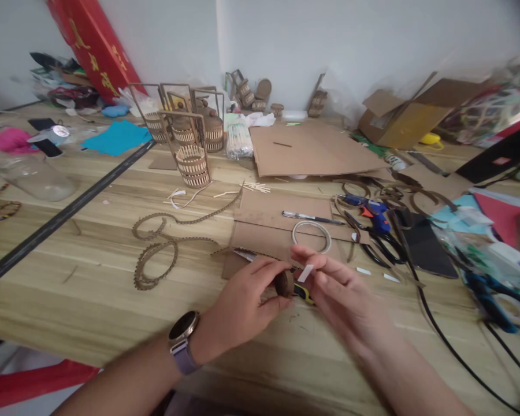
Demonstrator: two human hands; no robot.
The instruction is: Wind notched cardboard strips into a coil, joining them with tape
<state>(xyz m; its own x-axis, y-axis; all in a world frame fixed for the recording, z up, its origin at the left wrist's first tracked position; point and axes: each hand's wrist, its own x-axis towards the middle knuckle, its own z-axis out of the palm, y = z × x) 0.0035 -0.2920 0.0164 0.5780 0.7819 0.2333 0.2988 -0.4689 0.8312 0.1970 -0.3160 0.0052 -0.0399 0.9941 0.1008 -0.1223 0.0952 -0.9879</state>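
Note:
My left hand (247,300), with a watch on its wrist, pinches a small brown cardboard coil (285,283) between thumb and fingers. My right hand (344,289) holds a short white strip (305,273) at its fingertips, close to the coil's right side. Below the hands lies a yellow and black cutter (304,293), largely hidden, with its blade (245,254) showing past my left fingers. Beyond my right fingers is a roll of white tape (311,237) on a cardboard piece (260,231). A pen (312,218) lies behind the tape.
Notched cardboard strips (156,263) curl on the table at left. Small stick baskets with frames (193,164) stand behind. A blue glue gun (377,215), black-handled scissors (385,248), a phone (424,242) and a black cable (433,323) lie at right. A glass jar (37,176) is far left.

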